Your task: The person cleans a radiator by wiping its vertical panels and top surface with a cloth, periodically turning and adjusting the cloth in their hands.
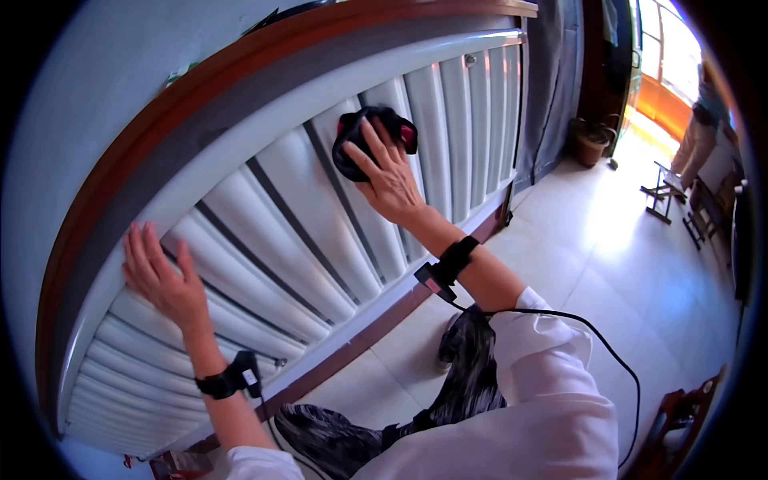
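A long white radiator [316,204] with upright slats runs along the wall in front of me. My right hand [392,182] presses a bunched black cloth [349,166] with red patches against its upper slats, fingers spread over the fabric. Part of the cloth is hidden beneath the palm and fingers. Farther left, my left hand [166,282] lies on the radiator's top rail and slats, its fingers stretched out and holding nothing. Black straps with small devices and cables are around both wrists.
A reddish-brown wooden ledge [172,88] curves above the radiator. Grey curtain fabric [548,88] hangs at its right end, near a potted plant [590,148]. Another person [698,132] is by the bright doorway, beside a small folding stool [662,192]. Pale tiles [576,240] cover the floor.
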### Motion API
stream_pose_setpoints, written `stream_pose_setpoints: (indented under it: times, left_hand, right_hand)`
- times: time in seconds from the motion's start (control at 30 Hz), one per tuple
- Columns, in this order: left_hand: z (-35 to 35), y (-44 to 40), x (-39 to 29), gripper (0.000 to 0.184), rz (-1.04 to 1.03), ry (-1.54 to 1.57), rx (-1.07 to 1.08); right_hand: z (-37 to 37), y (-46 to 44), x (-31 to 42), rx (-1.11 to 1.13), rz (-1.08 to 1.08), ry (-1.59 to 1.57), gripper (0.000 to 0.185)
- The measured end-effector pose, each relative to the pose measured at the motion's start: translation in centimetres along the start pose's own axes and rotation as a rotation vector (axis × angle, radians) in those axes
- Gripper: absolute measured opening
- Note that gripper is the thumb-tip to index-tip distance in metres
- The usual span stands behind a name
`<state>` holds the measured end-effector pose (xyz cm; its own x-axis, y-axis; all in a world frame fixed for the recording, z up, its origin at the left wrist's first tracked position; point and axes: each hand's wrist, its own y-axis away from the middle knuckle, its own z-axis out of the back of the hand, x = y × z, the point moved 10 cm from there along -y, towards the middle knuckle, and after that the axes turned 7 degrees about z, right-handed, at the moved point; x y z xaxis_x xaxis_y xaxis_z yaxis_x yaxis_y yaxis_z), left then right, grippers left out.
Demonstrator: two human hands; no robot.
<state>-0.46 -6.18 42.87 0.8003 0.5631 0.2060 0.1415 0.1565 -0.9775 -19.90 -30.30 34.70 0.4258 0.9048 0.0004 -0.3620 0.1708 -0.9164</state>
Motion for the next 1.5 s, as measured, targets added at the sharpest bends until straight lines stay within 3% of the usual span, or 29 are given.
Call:
stream_pose_setpoints:
  times: [0.1,0.13,0.23,0.3,0.33,0.37,0.43,0.6,0.73,0.87,0.93,1.0,1.07,1.13,1.2,1.27,1.37,1.47,1.5]
  left_hand:
    - [-0.5,-1.0,1.4,0.045,-0.125,-0.048,0.013]
    - [-0.5,-1.5,2.6,0.045,-0.127,-0.042,0.011]
    - [-3.6,-2.6,6.4,0.057,-0.135,-0.165,0.252]
    - [-4.1,-2.7,6.7,0.058,-0.215,-0.131,0.235]
    - [-4.1,-2.5,6.3,0.059,-0.295,-0.093,0.211]
    - [-4.1,-2.5,6.2,0.060,-0.311,-0.081,0.199]
    - [-4.8,-2.2,6.9,0.059,-0.276,-0.107,0.248]
    - [-4.9,-2.1,7.9,0.053,-0.282,-0.119,0.218]
    - [-4.8,-2.3,7.6,0.051,-0.295,-0.084,0.202]
    - [-5.0,-2.2,7.8,0.051,-0.277,-0.075,0.206]
    - [-5.2,-2.4,7.5,0.052,-0.234,-0.081,0.245]
    - [-5.0,-2.5,7.0,0.052,-0.239,-0.078,0.232]
    - [-4.7,-2.4,6.7,0.052,-0.244,-0.076,0.229]
    - [-5.0,-2.7,6.6,0.053,-0.222,-0.060,0.246]
    - [-4.7,-2.9,6.4,0.053,-0.223,-0.031,0.252]
    - [-4.8,-2.9,6.2,0.053,-0.226,-0.035,0.256]
    - [-4.7,-2.7,6.2,0.052,-0.270,-0.039,0.213]
    - [-5.3,-2.6,7.0,0.052,-0.201,-0.076,0.283]
    - [-5.2,-2.6,7.1,0.052,-0.195,-0.085,0.282]
  right_hand:
    - [2.0,-1.4,-4.2,-0.073,-0.076,0.058,0.066]
    - [3.1,-1.9,-5.2,-0.160,0.002,0.084,0.066]
    - [3.8,-1.8,-7.7,-0.228,0.046,-0.062,0.070]
    - [3.6,-1.1,-10.0,-0.270,-0.041,-0.152,0.070]
    - [4.5,-1.1,-10.4,-0.346,0.050,0.041,0.067]
    - [4.6,-0.6,-12.4,-0.388,-0.018,0.209,0.060]
    - [5.0,0.5,-16.6,-0.542,-0.121,0.105,0.049]
    - [3.5,2.6,-14.7,-0.523,-0.351,0.040,0.055]
    - [-0.5,10.7,-12.6,-0.451,-0.444,0.087,0.064]
    - [-8.0,25.1,-13.6,-0.354,-0.800,-0.061,0.062]
    - [-12.7,33.7,-14.4,-0.125,-1.239,-0.103,0.062]
    - [-12.3,33.3,-13.0,-0.124,-1.211,-0.076,0.060]
    - [-12.9,31.3,-12.0,-0.117,-1.334,-0.332,0.058]
    - [-9.9,25.2,-9.8,-0.342,-1.178,-0.260,0.058]
    - [-6.6,17.6,-8.1,-0.428,-1.023,-0.294,0.061]
    - [-3.1,9.6,-7.2,-0.506,-0.650,-0.170,0.060]
    - [1.6,0.9,-6.5,-0.597,-0.362,-0.004,0.050]
    - [3.5,-1.6,-8.1,-0.540,-0.410,-0.057,0.051]
    - [3.9,-1.2,-7.2,-0.569,-0.275,0.039,0.054]
